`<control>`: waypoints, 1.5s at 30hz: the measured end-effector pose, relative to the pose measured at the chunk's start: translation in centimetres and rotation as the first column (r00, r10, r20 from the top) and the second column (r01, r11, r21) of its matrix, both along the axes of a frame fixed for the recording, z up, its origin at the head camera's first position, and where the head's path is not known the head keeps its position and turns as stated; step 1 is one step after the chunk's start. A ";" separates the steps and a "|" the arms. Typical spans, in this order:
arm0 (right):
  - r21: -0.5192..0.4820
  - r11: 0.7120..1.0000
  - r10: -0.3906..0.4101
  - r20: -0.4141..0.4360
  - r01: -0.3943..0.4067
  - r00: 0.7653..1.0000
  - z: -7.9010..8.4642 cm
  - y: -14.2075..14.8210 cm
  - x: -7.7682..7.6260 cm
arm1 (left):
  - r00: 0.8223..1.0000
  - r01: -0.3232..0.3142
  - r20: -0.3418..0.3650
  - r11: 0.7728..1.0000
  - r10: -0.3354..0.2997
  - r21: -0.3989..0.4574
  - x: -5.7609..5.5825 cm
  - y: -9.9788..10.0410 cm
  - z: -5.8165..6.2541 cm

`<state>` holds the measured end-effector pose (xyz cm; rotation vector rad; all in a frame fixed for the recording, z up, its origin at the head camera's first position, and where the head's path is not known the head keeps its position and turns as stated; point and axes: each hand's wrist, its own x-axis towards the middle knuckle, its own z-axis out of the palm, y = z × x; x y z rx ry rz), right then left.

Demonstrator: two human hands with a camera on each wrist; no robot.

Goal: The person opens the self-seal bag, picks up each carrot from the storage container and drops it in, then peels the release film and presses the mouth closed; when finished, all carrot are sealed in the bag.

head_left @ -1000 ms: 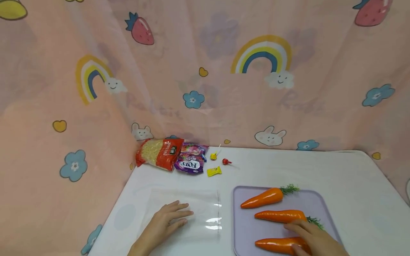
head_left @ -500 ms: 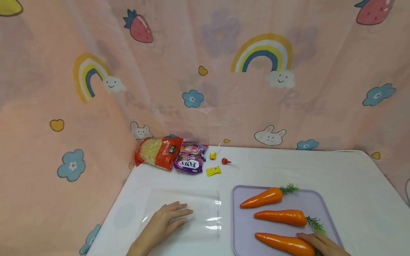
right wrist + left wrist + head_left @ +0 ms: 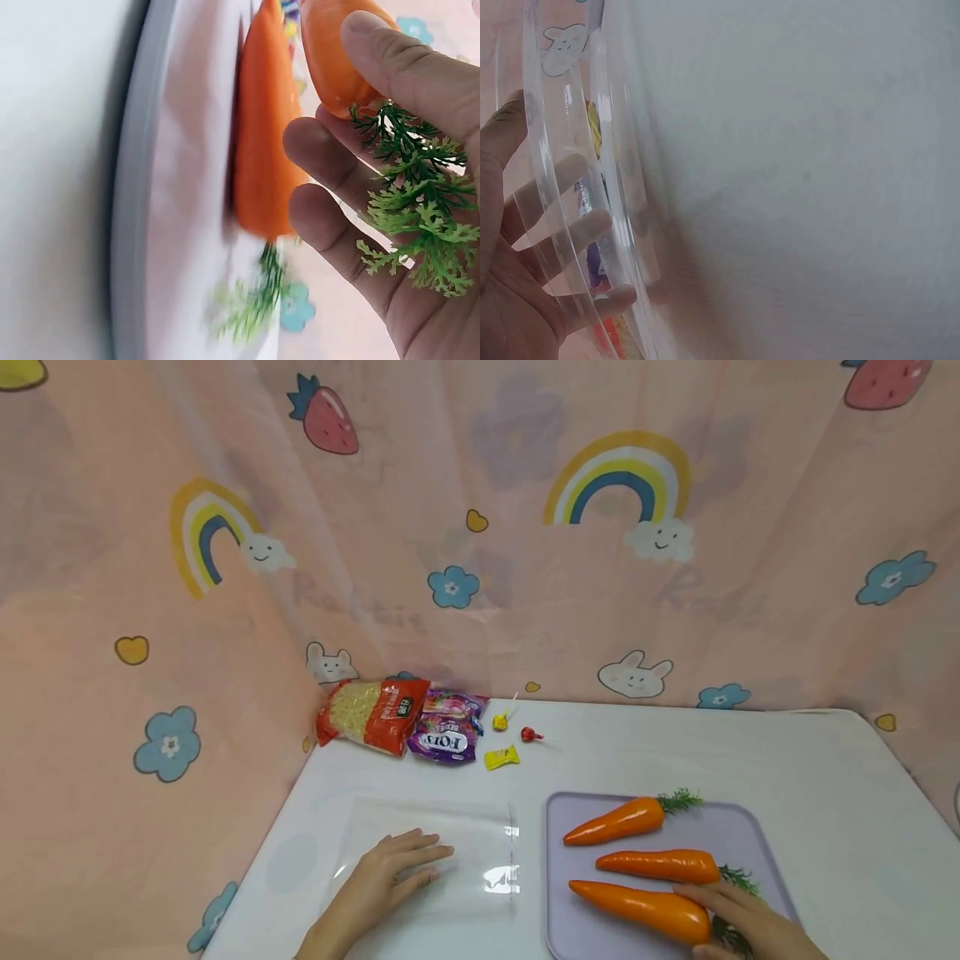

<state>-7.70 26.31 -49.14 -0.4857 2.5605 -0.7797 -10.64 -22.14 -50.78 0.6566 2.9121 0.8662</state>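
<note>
My right hand (image 3: 750, 920) pinches the thick end of the nearest orange carrot (image 3: 637, 912), thumb on one side and fingers on the other. In the right wrist view, this carrot (image 3: 334, 56) has its green leafy top (image 3: 420, 206) hanging across my palm. Two more carrots, a far one (image 3: 618, 822) and a middle one (image 3: 656, 865), lie on the lavender tray (image 3: 562, 893). At the left, my left hand (image 3: 386, 877) rests with spread fingers on a clear plastic bag (image 3: 468, 835). Through the clear plastic, the left wrist view shows its relaxed fingers (image 3: 592, 225).
Along the back left lie a red-and-clear bag of pale food (image 3: 371, 716) and a purple candy bag (image 3: 447, 727). Beside them are a yellow lollipop (image 3: 501, 722), a red lollipop (image 3: 529, 735) and a yellow wrapped candy (image 3: 502, 757). A patterned pink curtain (image 3: 525, 610) borders the white table.
My right hand has shifted back on the nearest carrot and taken hold of its thick end. That carrot has moved left and toward the middle one. My left hand stays put.
</note>
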 end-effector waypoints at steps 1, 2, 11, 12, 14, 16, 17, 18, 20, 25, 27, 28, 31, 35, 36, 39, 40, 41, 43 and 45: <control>-0.002 1.000 0.003 -0.009 -0.003 1.000 0.2 -0.6 -0.1 | 1.000 -0.002 0.006 1.000 0.002 0.003 0.0 0.0 0.1; -0.002 1.000 0.017 -0.017 -0.017 1.000 0.4 -1.1 -0.2 | 1.000 -0.004 0.010 1.000 0.004 0.006 0.0 0.0 0.1; -0.019 0.998 0.053 -0.116 -0.055 0.992 1.1 -5.6 -1.1 | 1.000 -0.012 0.005 1.000 0.012 -0.002 -0.1 0.2 0.0; -0.019 0.999 0.046 -0.120 -0.049 0.992 1.2 -6.1 -1.2 | 1.000 -0.014 0.007 1.000 0.014 -0.004 -0.1 0.2 0.0; -0.010 0.999 0.043 -0.120 -0.045 0.992 1.2 -7.0 -1.5 | 1.000 -0.015 0.014 1.000 0.015 -0.006 -0.1 0.3 0.0; -0.009 0.999 0.050 -0.112 -0.051 0.992 1.1 -8.0 -1.9 | 0.999 -0.017 0.026 1.000 0.018 -0.011 -0.1 0.3 0.1; -0.007 0.998 0.056 -0.106 -0.057 0.993 1.0 -8.4 -2.1 | 0.999 -0.017 0.032 1.000 0.017 -0.013 -0.2 0.3 0.1; -0.003 0.998 0.062 -0.097 -0.063 0.993 0.9 -8.9 -2.2 | 0.999 -0.018 0.039 1.000 0.018 -0.014 -0.2 0.4 0.1; 0.005 0.997 0.077 -0.080 -0.077 0.994 0.7 -9.9 -2.5 | 0.999 -0.018 0.044 1.000 0.018 -0.021 -0.3 0.4 0.0; 0.036 0.994 0.102 -0.055 -0.100 0.993 0.3 -12.3 -3.1 | 1.000 -0.008 0.022 1.000 0.009 -0.017 -0.3 0.4 0.1; 0.041 0.994 0.108 -0.064 -0.105 0.992 0.2 -13.1 -3.2 | 1.000 -0.002 0.007 1.000 0.002 -0.008 -0.4 0.5 0.1; 0.044 0.993 0.111 -0.074 -0.108 0.991 0.2 -13.5 -3.2 | 1.000 -0.001 0.001 1.000 0.001 -0.002 -0.4 0.5 0.1; 0.054 0.991 0.127 -0.110 -0.122 0.986 0.2 -14.5 -3.2 | 1.000 0.003 -0.012 1.000 -0.003 0.011 -0.4 0.5 0.1; 0.063 0.985 0.172 -0.154 -0.164 0.973 -0.1 -15.7 -3.4 | 1.000 0.000 -0.010 1.000 0.000 0.015 -0.3 0.4 0.0; 0.061 0.982 0.184 -0.165 -0.177 0.969 -0.3 -16.0 -3.4 | 1.000 -0.003 -0.003 1.000 0.003 0.011 -0.3 0.4 0.0; 0.047 0.976 0.216 -0.198 -0.211 0.956 -0.8 -17.0 -3.5 | 1.000 -0.010 0.022 1.000 0.010 -0.001 -0.2 0.3 0.0; 0.043 0.974 0.227 -0.222 -0.223 0.948 -1.0 -17.3 -3.5 | 0.999 -0.012 0.032 1.000 0.012 -0.006 -0.2 0.2 0.0; 0.040 0.971 0.237 -0.245 -0.234 0.940 -1.3 -17.6 -3.5 | 0.999 -0.014 0.038 1.000 0.014 -0.011 -0.2 0.2 0.0; 0.040 0.968 0.247 -0.291 -0.246 0.924 -1.6 -18.2 -3.3 | 0.999 -0.015 0.047 1.000 0.016 -0.020 -0.1 0.1 0.0; 0.039 0.964 0.260 -0.329 -0.262 0.908 -1.9 -18.7 -3.3 | 0.999 -0.015 0.050 1.000 0.016 -0.024 -0.1 0.0 0.0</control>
